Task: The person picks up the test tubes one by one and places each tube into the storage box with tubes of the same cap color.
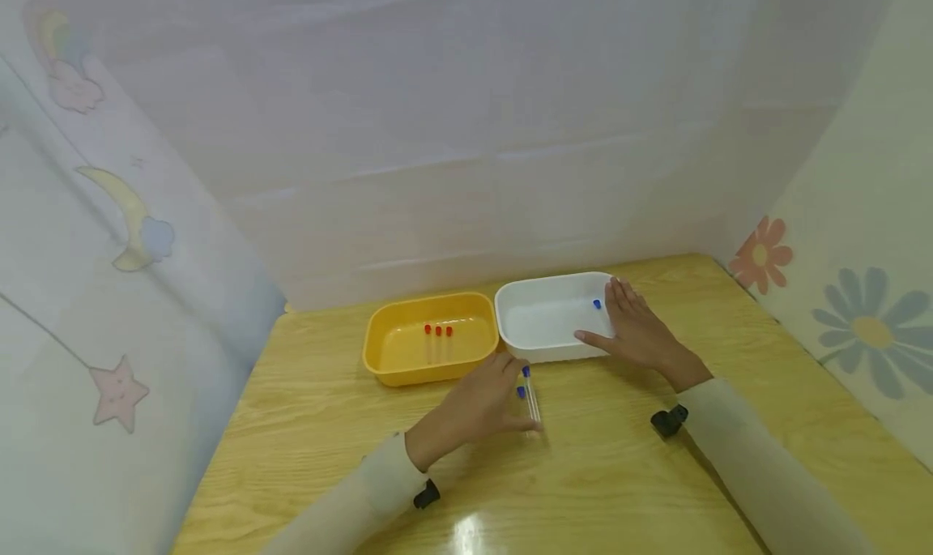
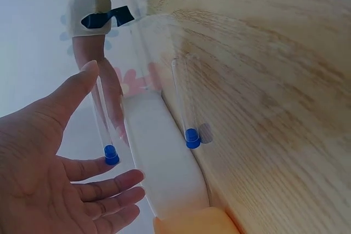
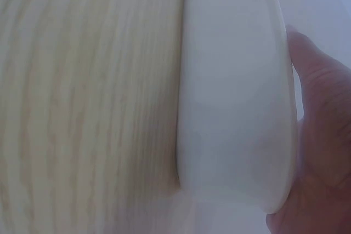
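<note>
Between thumb and index finger, my left hand (image 1: 477,401) pinches a clear test tube (image 2: 102,113) lengthwise; the fingertip is at its blue cap (image 2: 111,155), the thumb at the other end. Below it, a second blue-capped test tube (image 2: 185,100) lies on the table. My right hand (image 1: 641,328) rests at the right end of the white tray (image 1: 557,350), fingers straight and thumb spread along the near rim. Inside that tray a blue cap (image 1: 597,304) shows near the hand. The right wrist view shows the tray's outer wall (image 3: 236,91) with the thumb (image 3: 307,53) over its rim.
A yellow tray (image 1: 404,377) stands left of the white one, close against it. Several red-capped test tubes (image 1: 439,344) lie side by side in it. The wooden table (image 1: 598,474) ends at a pale cloth wall (image 1: 466,174) behind the trays.
</note>
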A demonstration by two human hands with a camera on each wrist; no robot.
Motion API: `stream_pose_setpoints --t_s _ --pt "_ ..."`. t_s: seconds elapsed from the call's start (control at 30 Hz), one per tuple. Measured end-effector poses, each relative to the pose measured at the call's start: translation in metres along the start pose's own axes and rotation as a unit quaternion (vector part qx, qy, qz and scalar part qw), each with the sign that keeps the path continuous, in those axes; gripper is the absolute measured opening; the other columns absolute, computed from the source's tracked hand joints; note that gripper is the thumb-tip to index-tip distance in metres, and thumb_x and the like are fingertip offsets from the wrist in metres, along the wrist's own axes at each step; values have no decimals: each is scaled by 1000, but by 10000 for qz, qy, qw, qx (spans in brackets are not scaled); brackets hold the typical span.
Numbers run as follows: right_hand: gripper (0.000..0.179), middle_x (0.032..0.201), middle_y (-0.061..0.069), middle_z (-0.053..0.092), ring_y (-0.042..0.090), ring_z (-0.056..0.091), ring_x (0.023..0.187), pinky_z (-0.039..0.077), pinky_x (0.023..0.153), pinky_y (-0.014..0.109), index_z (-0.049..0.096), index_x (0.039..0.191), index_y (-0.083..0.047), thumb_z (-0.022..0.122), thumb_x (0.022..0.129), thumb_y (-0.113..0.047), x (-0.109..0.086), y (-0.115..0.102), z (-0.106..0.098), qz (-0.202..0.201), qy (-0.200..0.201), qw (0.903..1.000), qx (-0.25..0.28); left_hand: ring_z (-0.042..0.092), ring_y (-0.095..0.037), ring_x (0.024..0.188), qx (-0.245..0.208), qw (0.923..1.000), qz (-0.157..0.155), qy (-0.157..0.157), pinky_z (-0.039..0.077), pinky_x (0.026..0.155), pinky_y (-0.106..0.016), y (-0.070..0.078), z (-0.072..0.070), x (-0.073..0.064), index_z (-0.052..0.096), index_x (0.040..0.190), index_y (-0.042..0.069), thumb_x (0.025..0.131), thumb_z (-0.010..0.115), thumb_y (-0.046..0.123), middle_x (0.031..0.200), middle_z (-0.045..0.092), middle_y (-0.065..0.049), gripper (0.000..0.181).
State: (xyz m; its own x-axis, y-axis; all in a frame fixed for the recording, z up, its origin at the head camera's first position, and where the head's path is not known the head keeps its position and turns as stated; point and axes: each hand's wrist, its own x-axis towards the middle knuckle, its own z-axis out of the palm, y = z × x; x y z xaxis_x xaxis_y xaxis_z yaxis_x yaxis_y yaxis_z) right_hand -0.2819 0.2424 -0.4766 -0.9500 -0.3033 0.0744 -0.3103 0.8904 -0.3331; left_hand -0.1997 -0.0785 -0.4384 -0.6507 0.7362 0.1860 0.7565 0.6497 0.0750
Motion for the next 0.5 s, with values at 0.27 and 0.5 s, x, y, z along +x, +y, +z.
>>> stream_pose_setpoints --t_s 0.27,0.5 --pt "117 164 29 -13 44 -11 152 -2 121 60 -4 155 13 48 95 -72 -1 -4 -5 -10 -13 10000 84 45 -27 139 -68 9989 308 341 46 108 -35 -2 -4 4 34 155 3 75 83 61 160 33 -15 111" --pt "117 164 31 -10 44 -11 152 -1 121 60 -4 155 13 48 95 -73 0 -2 -1 -15 11 10000 2 51 -25 133 -108 9995 187 222 49 105 -34 -4 -6 9 38 154 4 78 80 63 154 43 -13 106"
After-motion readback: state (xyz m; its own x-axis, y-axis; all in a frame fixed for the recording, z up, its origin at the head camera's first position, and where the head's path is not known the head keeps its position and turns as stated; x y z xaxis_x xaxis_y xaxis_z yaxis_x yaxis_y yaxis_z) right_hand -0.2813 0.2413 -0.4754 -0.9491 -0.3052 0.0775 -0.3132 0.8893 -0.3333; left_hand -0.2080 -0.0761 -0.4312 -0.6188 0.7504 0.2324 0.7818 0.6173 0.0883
